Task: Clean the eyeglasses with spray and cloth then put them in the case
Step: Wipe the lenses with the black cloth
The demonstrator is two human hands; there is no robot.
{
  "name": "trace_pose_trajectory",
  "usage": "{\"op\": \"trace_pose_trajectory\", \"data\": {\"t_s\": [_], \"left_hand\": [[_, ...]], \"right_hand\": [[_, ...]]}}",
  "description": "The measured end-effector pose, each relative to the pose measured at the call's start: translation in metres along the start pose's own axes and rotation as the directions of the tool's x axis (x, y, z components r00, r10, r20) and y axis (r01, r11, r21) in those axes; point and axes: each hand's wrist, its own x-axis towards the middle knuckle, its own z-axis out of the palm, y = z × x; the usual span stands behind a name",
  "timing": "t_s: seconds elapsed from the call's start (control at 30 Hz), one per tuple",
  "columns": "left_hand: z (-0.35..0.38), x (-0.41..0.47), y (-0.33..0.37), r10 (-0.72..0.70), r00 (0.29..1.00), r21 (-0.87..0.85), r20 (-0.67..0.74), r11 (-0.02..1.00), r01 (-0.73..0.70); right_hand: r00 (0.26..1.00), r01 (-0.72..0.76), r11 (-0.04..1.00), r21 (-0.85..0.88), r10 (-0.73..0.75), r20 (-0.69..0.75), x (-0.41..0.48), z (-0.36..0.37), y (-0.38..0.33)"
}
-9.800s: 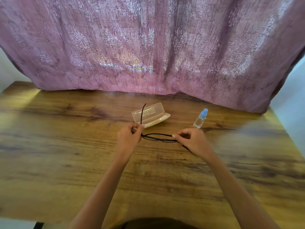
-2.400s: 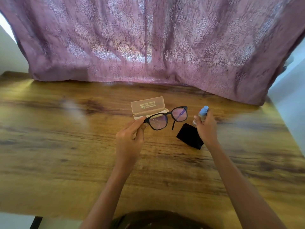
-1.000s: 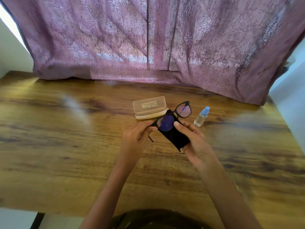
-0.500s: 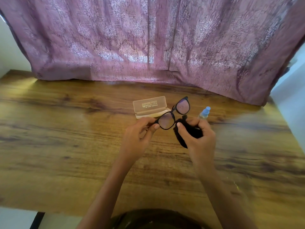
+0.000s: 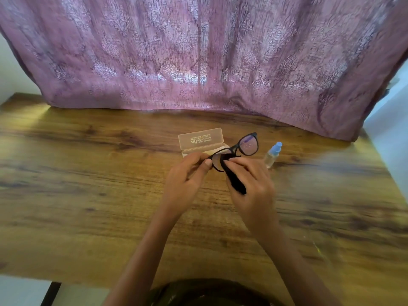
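Observation:
Black-framed eyeglasses (image 5: pixel 249 145) are held above the wooden table (image 5: pixel 88 195). My left hand (image 5: pixel 187 180) pinches the frame at the left lens edge. My right hand (image 5: pixel 251 186) pinches a black cloth (image 5: pixel 236 184) onto the left lens, and the cloth's tail hangs down beside my palm. The right lens sticks out free, tinted purple. Just behind the glasses lies the translucent beige case (image 5: pixel 199 141) with its lid standing open. A small clear spray bottle (image 5: pixel 272 154) with a blue cap stands upright to the right of my right hand.
A mauve patterned curtain (image 5: pixel 198 58) hangs across the table's back edge. The table's near edge runs along the bottom of the view, with a pale floor at lower left. A white wall stands at the far right.
My right hand has brought the cloth from beside the glasses onto the left lens and pinches it there. The glasses stay in my left hand. The bottle now shows fully.

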Motion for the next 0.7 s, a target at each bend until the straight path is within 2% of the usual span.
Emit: {"op": "trace_pose_trajectory", "data": {"t_s": [0.1,0.3,0.5,0.7], "left_hand": [[0.001,0.0,0.0,-0.011,1.0,0.031,-0.011,0.999,0.011],[0.004,-0.001,0.003,0.001,0.999,0.062,-0.038,0.998,0.001],[0.008,0.0,0.003,0.003,1.0,0.07,-0.006,0.998,-0.003],[0.008,-0.001,0.003,0.009,1.0,0.083,0.007,0.997,-0.01]], "right_hand": [[0.999,0.045,0.997,-0.055,-0.043,0.029,-0.003,0.003,-0.001],[0.997,-0.078,0.996,-0.041,0.077,-0.004,0.007,0.0,0.003],[0.997,0.001,1.0,-0.023,0.0,0.075,0.0,0.007,-0.002],[0.991,-0.137,0.991,0.004,0.137,-0.007,0.008,0.01,-0.003]]}}
